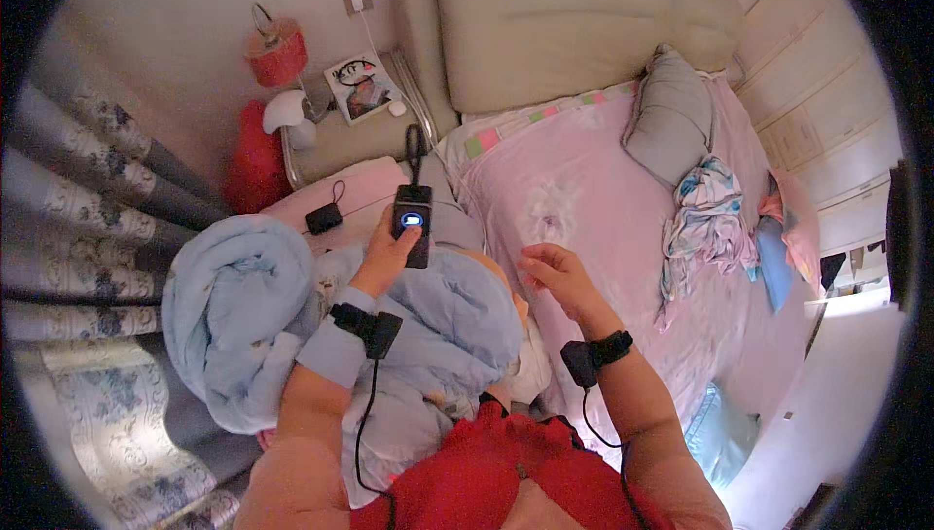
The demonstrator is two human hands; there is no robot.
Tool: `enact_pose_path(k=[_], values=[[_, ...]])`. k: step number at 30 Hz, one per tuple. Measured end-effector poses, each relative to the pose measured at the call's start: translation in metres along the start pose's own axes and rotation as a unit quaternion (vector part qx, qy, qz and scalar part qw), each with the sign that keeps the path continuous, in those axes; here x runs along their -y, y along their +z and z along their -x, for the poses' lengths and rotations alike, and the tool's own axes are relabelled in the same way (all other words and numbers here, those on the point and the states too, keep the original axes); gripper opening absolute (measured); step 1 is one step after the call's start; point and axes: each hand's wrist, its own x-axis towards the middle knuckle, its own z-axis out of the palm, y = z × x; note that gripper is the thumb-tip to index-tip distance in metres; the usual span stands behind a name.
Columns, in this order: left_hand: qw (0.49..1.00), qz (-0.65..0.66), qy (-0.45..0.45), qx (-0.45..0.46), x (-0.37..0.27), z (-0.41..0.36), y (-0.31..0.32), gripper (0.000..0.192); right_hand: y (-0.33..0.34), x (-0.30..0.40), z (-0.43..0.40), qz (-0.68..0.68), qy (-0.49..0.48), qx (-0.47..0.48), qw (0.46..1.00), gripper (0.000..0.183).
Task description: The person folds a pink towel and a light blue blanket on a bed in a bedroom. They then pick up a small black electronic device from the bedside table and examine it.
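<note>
My left hand (387, 256) grips a black handheld device (414, 245) with a lit round spot, its thumb resting near the light. A black strap loop rises from the device's top end. Over the pink bed sheet (598, 194), my right hand (558, 275) is raised with its fingers loosely curled and nothing seen in it. Each forearm wears a black strapped module with a cable. Below my left hand lies a light-blue quilt (452, 304), and a rolled light-blue quilt (241, 304) is to its left. A small black corded device (324, 218) lies on pink fabric beyond them.
A bedside table (328, 151) holds a magazine (361, 89) and a white lamp (284, 113). A grey pillow (668, 114) and crumpled patterned cloth (708, 216) lie on the bed's right. Patterned curtains (87, 253) hang at left; white cabinets (810, 121) stand at right.
</note>
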Motion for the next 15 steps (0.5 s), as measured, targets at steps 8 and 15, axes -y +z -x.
enact_pose_path(k=[8,15], values=[[0.988,0.086,-0.105,-0.071,0.154,0.007,-0.013,0.051,-0.013,-0.190,-0.137,-0.114,0.155,-0.075,0.978,0.017],[0.975,0.163,-0.136,-0.061,0.207,0.005,-0.011,0.059,-0.049,-0.379,-0.246,0.323,0.065,0.085,0.940,0.010]])
